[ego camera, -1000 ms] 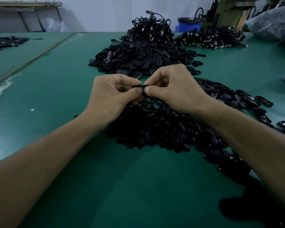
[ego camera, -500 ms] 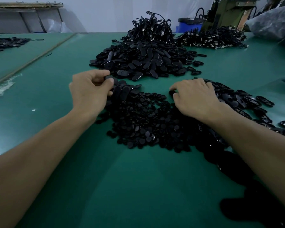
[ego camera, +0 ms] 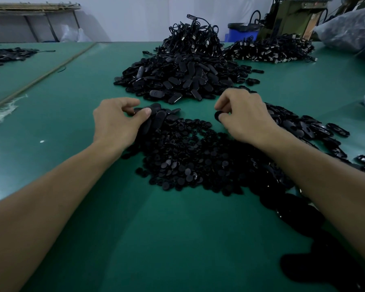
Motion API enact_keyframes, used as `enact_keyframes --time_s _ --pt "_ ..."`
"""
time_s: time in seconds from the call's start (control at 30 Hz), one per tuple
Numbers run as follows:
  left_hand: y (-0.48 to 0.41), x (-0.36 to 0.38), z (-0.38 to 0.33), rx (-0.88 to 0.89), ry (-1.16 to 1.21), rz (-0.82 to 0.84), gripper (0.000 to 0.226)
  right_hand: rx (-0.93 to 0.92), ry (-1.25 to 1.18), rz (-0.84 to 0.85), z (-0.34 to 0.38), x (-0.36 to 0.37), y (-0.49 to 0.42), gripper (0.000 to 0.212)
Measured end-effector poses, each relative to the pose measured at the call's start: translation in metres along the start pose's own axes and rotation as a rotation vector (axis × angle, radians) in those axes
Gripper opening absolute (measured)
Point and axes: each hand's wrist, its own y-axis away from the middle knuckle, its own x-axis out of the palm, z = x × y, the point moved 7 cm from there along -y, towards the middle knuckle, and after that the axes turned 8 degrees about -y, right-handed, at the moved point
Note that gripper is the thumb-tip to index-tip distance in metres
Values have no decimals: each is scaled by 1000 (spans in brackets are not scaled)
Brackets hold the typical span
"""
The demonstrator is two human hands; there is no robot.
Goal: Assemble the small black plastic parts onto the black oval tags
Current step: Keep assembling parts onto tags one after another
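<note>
Green matting covers the surface (ego camera: 135,228) you work on, and a broad stretch of it shows from 6 to 9 o'clock, under and to the left of your forearms. Your left hand (ego camera: 116,121) sits at 10 o'clock of the heap of small black parts (ego camera: 188,161). Its thumb and curled fingers pinch an oval tag (ego camera: 154,107) on top of a little cluster that touches the heap's far-left edge.

Your right hand (ego camera: 244,116) is at 1 o'clock of that heap. Thumb and forefinger pinch one round part (ego camera: 218,115), and the other fingers are curled in. Between your two hands a wedge of green shows, narrowing toward 12 o'clock up to the near edge of the big mound of oval tags (ego camera: 177,81).

The heap of small black parts spreads between your forearms; its near edge is ragged, with a few strays at 7 o'clock. A looser spread of tags (ego camera: 308,127) lies just beyond your right wrist at 2 to 3 o'clock and trails toward the right edge of the view.

Behind the mound at 12 o'clock rises a tangle of black cords (ego camera: 192,39), with a second, flatter cord pile (ego camera: 270,49) at 1 o'clock. A raised seam (ego camera: 40,79) runs diagonally at 10 to 11 o'clock, and a small dark pile (ego camera: 6,54) lies beyond it. A grey plastic bag (ego camera: 350,28) rests at 2 o'clock by the far right edge. A blue bin (ego camera: 240,32) stands behind the surface's far edge.
</note>
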Motion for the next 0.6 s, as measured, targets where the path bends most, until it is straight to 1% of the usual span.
enact_keyframes --time_s 0.07,0.13,0.17,0.23,0.27,0.33,0.4,0.43,0.5,0.6 --pt "3 -4 -7 48 -12 -30 29 -26 -122 -48 3 -4 0 17" --pt "9 -9 -21 126 19 -66 10 -76 -211 -79 9 -6 0 18" --pt "14 -10 -31 163 62 -65 6 -112 -235 -90 15 -6 1 15" --pt "25 -8 -49 221 151 -20 16 -177 -301 -102 25 -4 5 14" --pt "31 -5 -57 232 196 32 14 -206 -346 -98 29 -3 8 16" --pt "41 4 -70 199 302 165 10 -276 -415 -67 38 0 13 19" --pt "46 13 -74 114 403 281 19 -353 -443 -14 46 4 18 19" --pt "48 16 -74 81 442 317 23 -392 -435 6 49 6 19 17" --pt "51 21 -73 44 519 370 24 -446 -411 15 53 9 21 12" --pt "52 26 -69 -9 634 407 15 -398 -507 9 47 8 18 9"
